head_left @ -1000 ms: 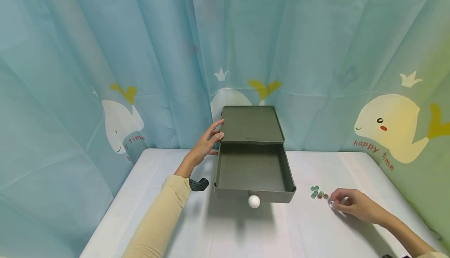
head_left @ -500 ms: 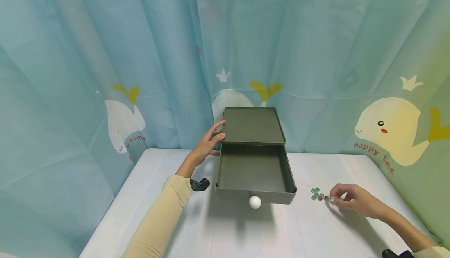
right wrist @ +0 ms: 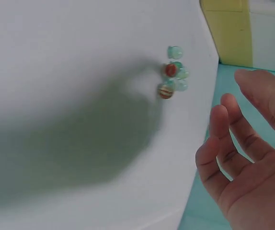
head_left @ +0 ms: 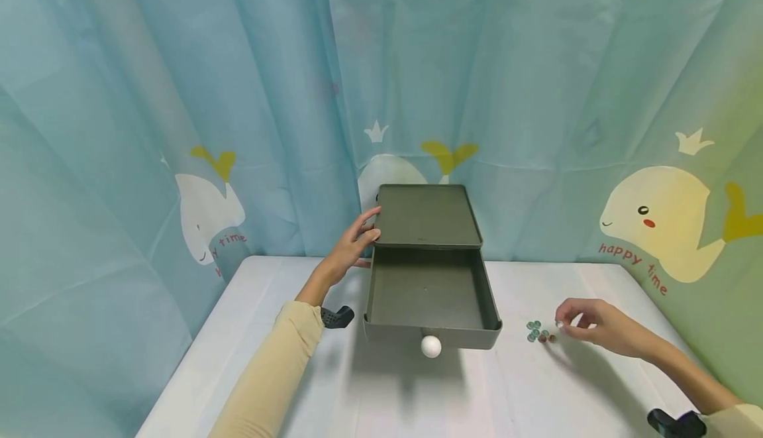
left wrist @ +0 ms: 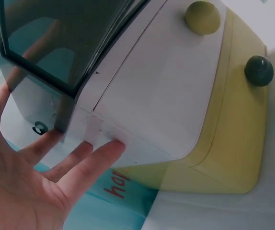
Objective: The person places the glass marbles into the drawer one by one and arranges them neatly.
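Observation:
My left hand (head_left: 348,249) rests against the left side of a small drawer cabinet (head_left: 426,216), fingers spread and fairly straight. The cabinet's top drawer (head_left: 426,292), dark green with a white knob (head_left: 431,346), is pulled out, and nothing shows inside it. To the right, my right hand (head_left: 608,325) is raised off the table and pinches a small clear marble (head_left: 559,323) between thumb and fingertips. That marble is hidden in the right wrist view. Just left of this hand lies a cluster of green marbles (head_left: 532,330) and reddish-brown striped marbles (right wrist: 166,91).
Below the green drawer, the left wrist view shows a white drawer (left wrist: 156,86) with a yellow knob and a yellow drawer (left wrist: 238,124) with a green knob. A white table (head_left: 524,391) bears everything. A blue whale-print curtain (head_left: 536,93) hangs behind.
My right hand has lifted from the table with the clear marble, moving slightly away from me and left. My left hand stays against the cabinet.

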Motion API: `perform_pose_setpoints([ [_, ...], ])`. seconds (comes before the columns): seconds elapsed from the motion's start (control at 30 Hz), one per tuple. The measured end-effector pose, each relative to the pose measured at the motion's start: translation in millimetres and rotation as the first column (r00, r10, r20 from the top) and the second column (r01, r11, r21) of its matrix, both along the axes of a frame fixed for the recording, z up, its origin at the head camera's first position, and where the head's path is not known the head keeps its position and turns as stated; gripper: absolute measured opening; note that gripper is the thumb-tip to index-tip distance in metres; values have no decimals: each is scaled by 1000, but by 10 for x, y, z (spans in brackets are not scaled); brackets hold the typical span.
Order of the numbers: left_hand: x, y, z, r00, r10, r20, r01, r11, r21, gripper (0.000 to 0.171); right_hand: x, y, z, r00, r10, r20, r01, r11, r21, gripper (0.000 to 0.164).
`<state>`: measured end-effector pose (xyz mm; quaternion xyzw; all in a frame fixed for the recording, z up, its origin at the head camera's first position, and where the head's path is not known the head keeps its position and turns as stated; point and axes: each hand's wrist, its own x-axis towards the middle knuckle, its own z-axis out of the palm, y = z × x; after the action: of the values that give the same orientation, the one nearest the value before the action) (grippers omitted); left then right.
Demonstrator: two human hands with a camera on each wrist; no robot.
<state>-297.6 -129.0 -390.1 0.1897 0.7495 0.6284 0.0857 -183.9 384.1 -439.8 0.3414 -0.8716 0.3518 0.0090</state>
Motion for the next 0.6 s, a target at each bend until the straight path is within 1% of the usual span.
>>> perform_pose_setpoints([
  [0.2, 17, -3, -7, 1000, -1, -1, 1, 1000, 0, 58, -37, -72, 151, 999, -19, 31, 19, 1000, 12, 25],
  [0.33, 19, -4, -3, 1000, 6, 0, -6, 1000, -6, 58, -67, -123, 243, 999, -13, 37, 13, 1000, 19, 23],
  [0.6, 19, -4, 3, 1000, 1, -4, -1, 1000, -5, 58, -115, -187, 408, 1000, -12, 6, 12, 999, 38, 23],
])
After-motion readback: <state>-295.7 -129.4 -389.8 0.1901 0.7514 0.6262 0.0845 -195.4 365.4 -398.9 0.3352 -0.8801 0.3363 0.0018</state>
